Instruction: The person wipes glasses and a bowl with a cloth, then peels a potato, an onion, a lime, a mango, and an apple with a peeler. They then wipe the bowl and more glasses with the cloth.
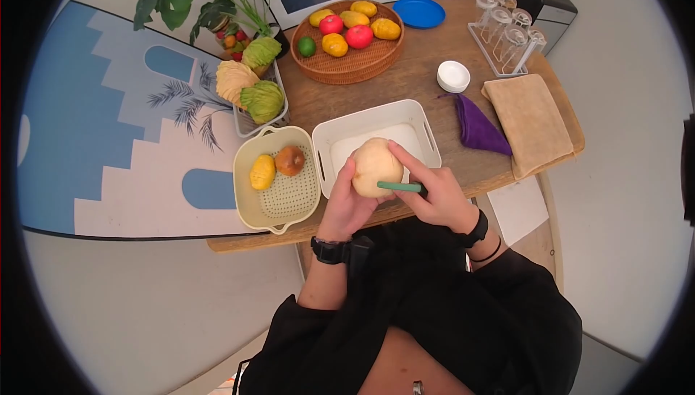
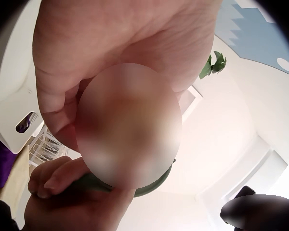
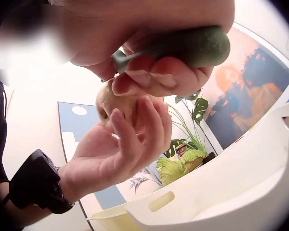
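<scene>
In the head view a large, pale, round fruit (image 1: 377, 162) is held up over the near edge of a white bin (image 1: 339, 143). My left hand (image 1: 343, 205) cups it from the left and below, fingers curled around it. My right hand (image 1: 443, 198) grips a green-handled peeler (image 1: 400, 187), its green head against the fruit's near right side. Its extended index finger rests on top of the fruit. In the right wrist view the peeler's thick green handle (image 3: 197, 48) lies in my curled fingers. A blurred patch hides most of the fruit in the left wrist view.
A cream colander (image 1: 289, 203) with a yellow fruit (image 1: 262, 172) and a brown round one (image 1: 290, 160) stands left. Behind are a crate of cabbages (image 1: 262, 102) and a wicker basket (image 1: 347, 73) of fruit. White bowls (image 1: 453, 77), a purple cloth (image 1: 480, 129) and glasses (image 1: 512, 40) are right.
</scene>
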The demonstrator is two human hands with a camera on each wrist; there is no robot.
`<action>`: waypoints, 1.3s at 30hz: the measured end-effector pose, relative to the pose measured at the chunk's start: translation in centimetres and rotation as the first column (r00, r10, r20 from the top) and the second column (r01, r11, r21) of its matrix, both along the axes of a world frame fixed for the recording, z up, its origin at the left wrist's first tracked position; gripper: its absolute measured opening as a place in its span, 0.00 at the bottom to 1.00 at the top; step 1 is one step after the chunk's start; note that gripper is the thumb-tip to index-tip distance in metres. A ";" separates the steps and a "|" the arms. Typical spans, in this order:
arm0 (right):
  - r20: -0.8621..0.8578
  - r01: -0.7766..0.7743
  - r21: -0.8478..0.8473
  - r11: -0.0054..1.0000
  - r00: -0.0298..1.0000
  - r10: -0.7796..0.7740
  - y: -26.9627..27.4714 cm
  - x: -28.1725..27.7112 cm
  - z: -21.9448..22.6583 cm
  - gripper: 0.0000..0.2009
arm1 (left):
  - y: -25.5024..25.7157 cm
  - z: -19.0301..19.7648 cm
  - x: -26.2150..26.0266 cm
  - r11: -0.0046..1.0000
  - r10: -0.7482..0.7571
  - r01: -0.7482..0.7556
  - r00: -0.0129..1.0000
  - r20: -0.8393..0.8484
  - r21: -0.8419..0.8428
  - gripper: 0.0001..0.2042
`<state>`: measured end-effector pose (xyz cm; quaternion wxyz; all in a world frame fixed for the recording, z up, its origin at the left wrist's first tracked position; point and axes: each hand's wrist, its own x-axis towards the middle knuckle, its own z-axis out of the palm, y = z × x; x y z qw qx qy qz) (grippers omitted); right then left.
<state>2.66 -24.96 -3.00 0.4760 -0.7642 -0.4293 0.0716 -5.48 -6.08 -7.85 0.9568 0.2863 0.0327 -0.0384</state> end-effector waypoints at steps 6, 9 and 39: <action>-0.126 -0.019 0.132 0.991 0.991 0.036 0.0 0.5 0.1 0.31 | 0.3 0.6 -0.5 0.993 -0.043 0.040 0.999 0.022 0.109 0.30; -0.141 -0.066 0.257 0.964 0.984 0.105 0.3 1.1 -0.7 0.25 | -0.2 1.4 -0.6 0.960 -0.042 0.011 0.994 0.105 0.281 0.35; -0.573 -0.093 0.141 0.986 0.804 0.158 -0.9 2.0 1.2 0.26 | 0.0 0.7 -0.5 0.978 -0.177 0.146 0.960 0.216 0.152 0.28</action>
